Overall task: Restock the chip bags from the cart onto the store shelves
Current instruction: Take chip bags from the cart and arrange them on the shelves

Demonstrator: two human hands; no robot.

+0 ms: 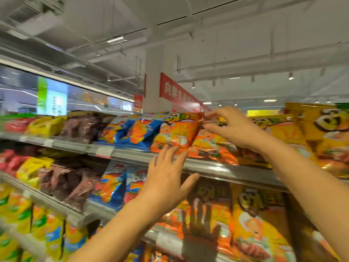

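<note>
Left hand (166,178) spread flat, fingertips at the lower edge of an orange bag (177,132) on the top shelf (217,169). Right hand (229,125) pinches that bag's top corner. Blue bags (132,132) alongside, left.

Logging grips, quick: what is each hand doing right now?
Left hand: open, fingers spread by the orange chip bag.
Right hand: pinching that bag's top corner.

Bright ceiling light, motion blur, edges warped
</note>
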